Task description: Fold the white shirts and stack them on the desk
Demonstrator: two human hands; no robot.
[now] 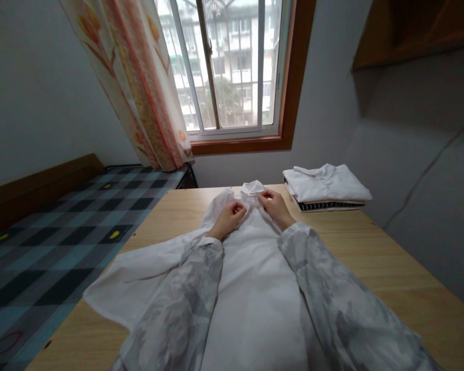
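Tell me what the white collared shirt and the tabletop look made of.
White collared shirt: thin matte fabric, perhaps cotton or a blend, judging by its soft creases and drape.
Tabletop: pale, smooth wood or wood-look laminate; grain streaks show, but can't settle which.

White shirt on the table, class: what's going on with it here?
A person is handling the white shirt, which lies spread on the wooden table. The right hand pinches it beside the collar. The left hand is curled over the shirt just below the collar; whether it grips the cloth is unclear. One shirt sleeve lies out to the left. A folded stack of clothes sits at the table's far right.
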